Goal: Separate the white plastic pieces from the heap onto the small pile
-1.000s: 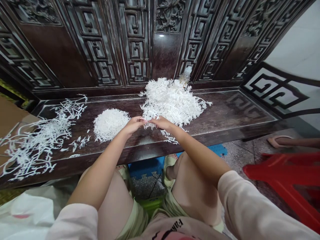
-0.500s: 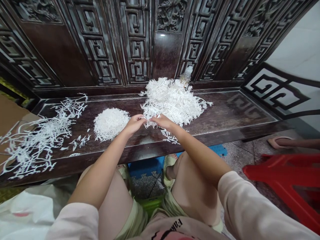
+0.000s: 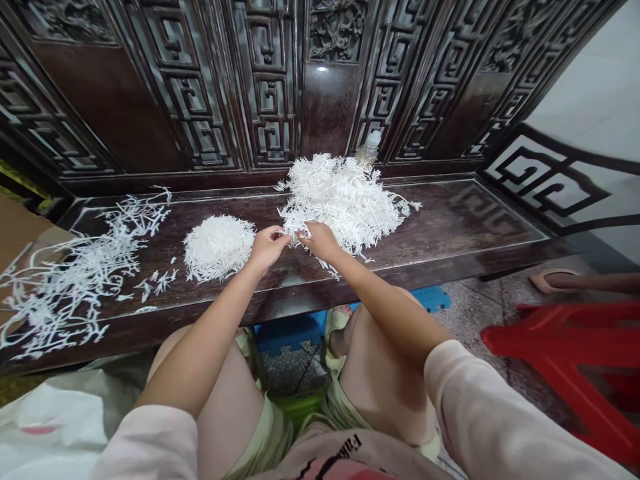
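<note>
Both our hands at near edge of large heap of white branching strips (image 3: pixel 340 200) on dark carved-wood table (image 3: pixel 450 220). Right hand (image 3: pixel 320 241) pinching strands from heap; left hand (image 3: pixel 267 248) just beside it, fingers curled, grip unclear. Small round mound of strips (image 3: pixel 219 248) near left hand; loose scattered strips (image 3: pixel 85 273) farther left. Plastic bottle (image 3: pixel 369 150) behind heap.

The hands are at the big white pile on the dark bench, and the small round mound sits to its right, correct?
No: the small round mound sits left of the big white pile, as the head view shows. The left hand and right hand are at that pile on the dark bench.
</note>
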{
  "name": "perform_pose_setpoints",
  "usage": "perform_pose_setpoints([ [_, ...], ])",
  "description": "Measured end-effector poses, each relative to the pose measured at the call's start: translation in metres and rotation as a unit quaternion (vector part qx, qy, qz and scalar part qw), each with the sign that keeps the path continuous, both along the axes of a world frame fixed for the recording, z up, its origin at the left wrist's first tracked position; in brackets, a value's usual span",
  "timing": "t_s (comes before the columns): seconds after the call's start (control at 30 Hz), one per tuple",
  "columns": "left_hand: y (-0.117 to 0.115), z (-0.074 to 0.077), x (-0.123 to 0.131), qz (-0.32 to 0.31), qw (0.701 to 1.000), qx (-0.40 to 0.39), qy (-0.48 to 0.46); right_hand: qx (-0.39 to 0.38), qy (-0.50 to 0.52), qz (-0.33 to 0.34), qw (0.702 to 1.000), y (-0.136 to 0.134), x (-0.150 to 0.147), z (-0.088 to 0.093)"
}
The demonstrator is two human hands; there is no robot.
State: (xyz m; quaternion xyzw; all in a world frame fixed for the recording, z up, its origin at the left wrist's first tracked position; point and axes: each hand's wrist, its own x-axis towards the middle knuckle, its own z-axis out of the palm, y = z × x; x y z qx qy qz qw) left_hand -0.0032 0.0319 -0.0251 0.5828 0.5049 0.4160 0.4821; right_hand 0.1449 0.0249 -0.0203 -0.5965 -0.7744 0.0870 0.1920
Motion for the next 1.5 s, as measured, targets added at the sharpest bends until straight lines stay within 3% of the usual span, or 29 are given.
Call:
perform_pose_setpoints([
  [0.2, -0.006, 0.002, -0.001, 0.031, 0.999, 0.007, -0.033, 0.026, -0.066, 0.044, 0.997, -0.001, 0.002, -0.003],
  [0.37, -0.008, -0.004, 0.003, 0.043, 0.998, 0.000, -0.054, 0.016, -0.035, 0.051, 0.998, 0.001, 0.000, -0.009],
  [0.47, -0.015, 0.002, 0.005, 0.054, 0.997, -0.011, -0.063, 0.008, 0.001, 0.064, 0.998, 0.006, 0.006, -0.016],
  [0.57, -0.022, 0.021, -0.003, 0.059, 0.992, -0.008, -0.110, -0.044, 0.074, -0.029, 0.996, 0.011, 0.028, -0.019],
  [0.63, -0.021, 0.032, -0.017, 0.045, 0.988, -0.009, -0.150, -0.096, 0.141, -0.109, 0.979, 0.012, 0.046, -0.017],
  [0.7, -0.012, 0.035, -0.036, 0.046, 0.987, -0.034, -0.150, -0.134, 0.180, -0.107, 0.969, 0.009, 0.058, -0.013],
  [0.83, 0.022, 0.011, -0.080, 0.146, 0.987, -0.061, 0.029, -0.216, 0.206, -0.019, 0.954, 0.001, 0.045, -0.006],
  [0.9, 0.036, -0.004, -0.098, 0.167, 0.977, -0.065, 0.118, -0.237, 0.212, 0.028, 0.948, 0.000, 0.028, -0.005],
  [0.97, 0.044, -0.014, -0.107, 0.170, 0.972, -0.078, 0.140, -0.246, 0.214, 0.051, 0.944, 0.000, 0.014, -0.006],
  [1.2, 0.048, -0.016, -0.101, 0.128, 0.985, -0.042, 0.105, -0.262, 0.135, -0.002, 0.955, 0.003, 0.013, -0.018],
  [1.37, 0.055, -0.025, -0.103, 0.169, 0.977, -0.020, 0.127, -0.263, 0.129, -0.007, 0.956, 0.006, 0.021, -0.019],
  [1.5, 0.053, -0.028, -0.104, 0.230, 0.947, 0.003, 0.223, -0.257, 0.144, 0.019, 0.955, 0.006, 0.019, -0.015],
])
